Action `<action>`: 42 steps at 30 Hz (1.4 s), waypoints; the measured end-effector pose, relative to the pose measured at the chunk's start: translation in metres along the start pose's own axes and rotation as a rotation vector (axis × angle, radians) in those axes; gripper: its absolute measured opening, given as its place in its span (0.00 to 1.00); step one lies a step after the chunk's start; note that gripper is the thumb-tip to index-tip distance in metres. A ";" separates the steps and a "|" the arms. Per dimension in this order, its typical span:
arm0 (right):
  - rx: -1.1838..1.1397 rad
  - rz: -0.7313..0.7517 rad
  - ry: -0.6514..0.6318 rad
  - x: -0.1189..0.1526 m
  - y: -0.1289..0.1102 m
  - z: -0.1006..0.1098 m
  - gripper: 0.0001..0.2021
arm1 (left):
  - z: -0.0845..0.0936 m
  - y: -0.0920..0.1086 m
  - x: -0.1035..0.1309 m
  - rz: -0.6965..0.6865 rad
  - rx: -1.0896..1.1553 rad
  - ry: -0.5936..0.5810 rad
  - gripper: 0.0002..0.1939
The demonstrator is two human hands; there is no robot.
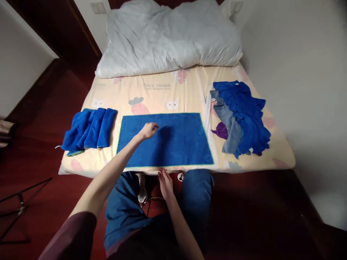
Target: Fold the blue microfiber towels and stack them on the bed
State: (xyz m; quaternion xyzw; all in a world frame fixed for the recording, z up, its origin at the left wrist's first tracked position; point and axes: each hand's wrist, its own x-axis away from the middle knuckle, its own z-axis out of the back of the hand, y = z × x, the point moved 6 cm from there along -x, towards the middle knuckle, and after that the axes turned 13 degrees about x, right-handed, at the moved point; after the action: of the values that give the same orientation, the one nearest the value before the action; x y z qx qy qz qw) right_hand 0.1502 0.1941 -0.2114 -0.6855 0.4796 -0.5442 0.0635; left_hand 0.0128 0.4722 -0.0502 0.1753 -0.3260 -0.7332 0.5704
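Observation:
A blue towel [184, 141] with a thin green edge lies spread flat near the front of the bed. Above its left half is my left hand [149, 130], fingers curled in and nothing visible in them. A dark shadow falls on the towel beside that hand. My right hand [166, 183] is low at the bed's front edge, just below the towel's near border. Its fingers are stretched out and it holds nothing; whether the fingertips touch the sheet I cannot tell.
Folded blue towels [100, 128] lie at the left. A loose heap of blue cloths [244, 112] lies right, with a grey cloth [230, 126] and a purple cloth [221, 130]. A white quilt [173, 39] is bunched at the back. A black stand [20, 209] is on the floor.

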 end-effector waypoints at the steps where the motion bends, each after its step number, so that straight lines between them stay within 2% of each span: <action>1: 0.012 -0.007 0.011 -0.002 0.000 0.001 0.24 | -0.005 -0.005 -0.027 0.035 -0.050 -0.017 0.18; 4: 0.021 -0.043 0.049 -0.009 0.003 0.003 0.25 | -0.020 -0.021 -0.089 0.130 -0.129 -0.041 0.22; 7: 0.075 -0.082 0.078 -0.015 0.004 0.007 0.21 | -0.032 -0.034 -0.127 0.165 -0.115 -0.050 0.27; 11: 0.225 -0.112 0.060 -0.016 -0.001 0.007 0.16 | -0.040 -0.050 -0.156 0.206 -0.096 -0.043 0.27; 14: 0.256 -0.150 0.050 -0.011 -0.003 0.005 0.18 | -0.042 -0.061 -0.171 0.224 -0.081 0.012 0.21; 17: 0.244 -0.188 0.099 -0.009 -0.002 0.005 0.22 | -0.044 -0.068 -0.178 0.251 -0.048 0.036 0.15; 24: 0.174 -0.177 0.161 -0.008 -0.006 0.003 0.17 | -0.036 -0.061 -0.174 0.269 0.038 0.090 0.16; 32: 0.104 -0.092 0.232 0.015 -0.023 -0.011 0.17 | -0.002 -0.036 -0.164 0.214 0.208 0.247 0.17; 37: 0.195 0.068 0.249 0.045 -0.049 -0.008 0.23 | 0.043 -0.004 -0.139 0.221 0.342 0.352 0.12; 39: 0.265 0.175 0.255 0.064 -0.068 -0.001 0.24 | 0.067 0.013 -0.123 0.237 0.449 0.390 0.09; 42: 0.412 0.367 0.281 0.091 -0.110 0.013 0.24 | 0.110 0.041 -0.091 0.220 0.640 0.450 0.04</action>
State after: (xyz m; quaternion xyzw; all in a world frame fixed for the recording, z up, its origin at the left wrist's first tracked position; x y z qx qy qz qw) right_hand 0.2203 0.1806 -0.0871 -0.4782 0.4788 -0.6989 0.2314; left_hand -0.0001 0.5831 0.0470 0.4641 -0.4218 -0.4726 0.6192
